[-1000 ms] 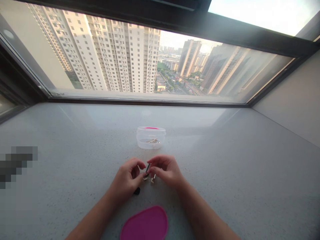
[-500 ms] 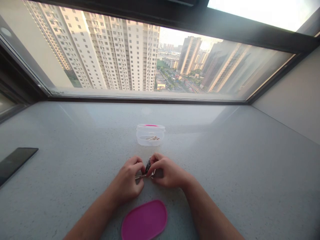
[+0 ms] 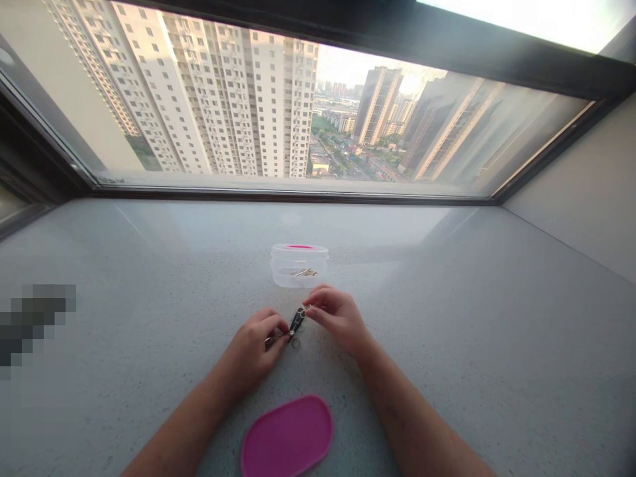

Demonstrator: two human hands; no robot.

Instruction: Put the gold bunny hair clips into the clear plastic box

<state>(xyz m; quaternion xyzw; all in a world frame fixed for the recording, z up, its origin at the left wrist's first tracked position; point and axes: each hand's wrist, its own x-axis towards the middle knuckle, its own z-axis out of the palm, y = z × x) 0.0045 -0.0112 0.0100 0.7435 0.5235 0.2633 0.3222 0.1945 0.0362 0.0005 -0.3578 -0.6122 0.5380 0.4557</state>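
L hand (image 3: pixel 256 346) & R hand (image 3: pixel 338 321) fingers at blk strap (image 3: pixel 297 322) ends, nr clr box (image 3: pixel 299 278).

Pale tower blocks (image 3: pixel 233 106) beyond a dark window frame (image 3: pixel 497 50), above a speckled grey sill (image 3: pixel 472 331)

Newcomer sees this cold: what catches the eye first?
Probably the bright pink oval piece, lying flat at bottom centre. Next, likely the tall buildings outside, upper left. Then the small black piece near picture centre, the fingertips of the left hand and right hand at its ends, below the clear box.
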